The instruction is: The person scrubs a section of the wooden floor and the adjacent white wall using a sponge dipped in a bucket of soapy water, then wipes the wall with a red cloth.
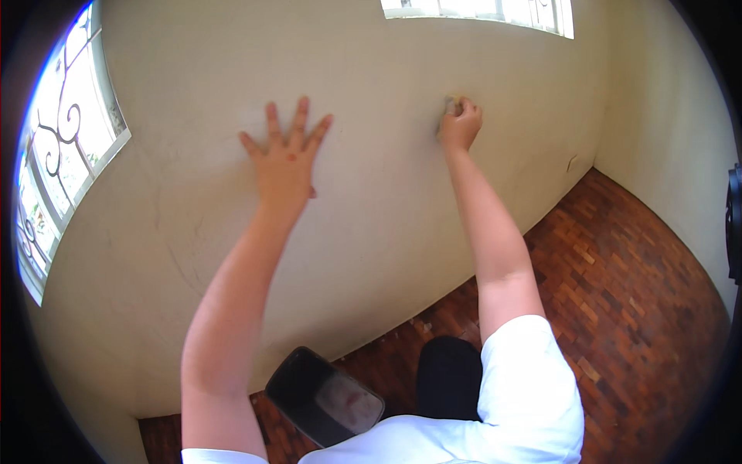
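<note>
My left hand [287, 151] lies flat against the cream painted wall [371, 220] with its fingers spread and holds nothing. To the right, at about the same height, my right hand [462, 124] grips a small sponge-like pad [450, 107] against the wall. The pad looks yellowish and grey; my fingers and palm hide most of it, so its exact kind is unclear. Faint grey smudges and scuff marks show on the wall, mostly left of and below my left hand.
A barred window [64, 145] is at the left and another window [481, 8] at the top. Below me, a glossy dark rounded rectangular object [295, 388] stands by the wall, beside a black rounded shape [449, 377]. Wood parquet floor [626, 278] runs right to the corner.
</note>
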`<state>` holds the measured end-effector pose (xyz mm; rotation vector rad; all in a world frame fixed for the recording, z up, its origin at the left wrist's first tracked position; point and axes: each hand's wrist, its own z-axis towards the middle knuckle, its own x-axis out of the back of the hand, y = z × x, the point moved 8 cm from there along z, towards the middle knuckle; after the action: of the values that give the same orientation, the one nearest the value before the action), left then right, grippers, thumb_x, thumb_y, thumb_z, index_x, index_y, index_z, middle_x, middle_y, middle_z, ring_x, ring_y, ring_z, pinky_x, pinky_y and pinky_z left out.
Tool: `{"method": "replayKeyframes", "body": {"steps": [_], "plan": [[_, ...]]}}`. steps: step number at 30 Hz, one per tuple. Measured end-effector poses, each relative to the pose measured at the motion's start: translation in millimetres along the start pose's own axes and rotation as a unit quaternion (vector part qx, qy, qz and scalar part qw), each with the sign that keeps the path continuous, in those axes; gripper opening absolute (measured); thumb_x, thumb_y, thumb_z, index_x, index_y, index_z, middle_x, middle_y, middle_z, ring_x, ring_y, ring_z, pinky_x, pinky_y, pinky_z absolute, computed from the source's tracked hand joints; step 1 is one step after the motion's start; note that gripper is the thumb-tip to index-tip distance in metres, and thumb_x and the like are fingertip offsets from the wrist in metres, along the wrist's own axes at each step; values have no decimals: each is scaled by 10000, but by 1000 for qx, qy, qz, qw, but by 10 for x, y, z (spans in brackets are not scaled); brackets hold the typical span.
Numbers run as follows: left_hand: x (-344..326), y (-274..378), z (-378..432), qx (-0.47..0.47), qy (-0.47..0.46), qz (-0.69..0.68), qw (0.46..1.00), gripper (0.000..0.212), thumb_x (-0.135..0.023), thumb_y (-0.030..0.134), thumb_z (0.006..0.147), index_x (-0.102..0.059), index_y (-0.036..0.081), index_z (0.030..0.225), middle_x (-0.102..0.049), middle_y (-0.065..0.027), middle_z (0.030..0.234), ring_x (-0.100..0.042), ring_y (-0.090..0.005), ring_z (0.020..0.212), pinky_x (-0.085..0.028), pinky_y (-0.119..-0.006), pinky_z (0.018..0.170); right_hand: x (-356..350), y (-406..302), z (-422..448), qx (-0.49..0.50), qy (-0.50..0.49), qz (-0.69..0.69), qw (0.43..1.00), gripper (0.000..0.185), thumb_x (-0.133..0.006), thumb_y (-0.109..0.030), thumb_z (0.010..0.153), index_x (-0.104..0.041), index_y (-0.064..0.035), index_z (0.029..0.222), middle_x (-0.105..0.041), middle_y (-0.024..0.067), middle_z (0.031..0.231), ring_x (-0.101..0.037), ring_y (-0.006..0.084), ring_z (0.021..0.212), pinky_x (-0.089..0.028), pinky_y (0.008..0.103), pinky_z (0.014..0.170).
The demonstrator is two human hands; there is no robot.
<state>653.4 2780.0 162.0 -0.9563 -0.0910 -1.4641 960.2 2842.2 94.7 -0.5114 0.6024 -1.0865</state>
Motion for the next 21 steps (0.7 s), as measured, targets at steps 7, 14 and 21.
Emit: {"method": "replayKeyframes", "body": {"steps": [7, 14, 21], "plan": [[-96, 236, 62, -27, 76, 13, 997, 1179, -881, 211, 453, -263, 340, 1448, -120, -30, 1553, -161, -457, 1372, -269, -758, 921, -88, -197, 241, 8, -27, 53, 998, 132, -569, -53, 785, -644, -42, 893, -561, 160, 932, -519, 354, 910, -420, 456, 795], [-161, 173, 31, -22, 85, 27, 996, 1169, -880, 196, 470, -259, 341, 1449, -123, -33, 1552, -157, -454, 1374, -272, -742, 937, -318, -1397, -77, 243, -27, 61, 968, 151, -594, -22, 779, -659, -45, 914, -560, 136, 945, -506, 341, 917, -424, 436, 825], [-189, 201, 62, -19, 100, 28, 994, 1175, -883, 239, 473, -244, 349, 1454, -103, -27, 1555, -140, -453, 1380, -255, -748, 941, -275, -1310, 423, 196, 37, 28, 979, 142, -589, -37, 794, -660, -54, 915, -561, 123, 968, -502, 330, 938, -421, 429, 843]]}}
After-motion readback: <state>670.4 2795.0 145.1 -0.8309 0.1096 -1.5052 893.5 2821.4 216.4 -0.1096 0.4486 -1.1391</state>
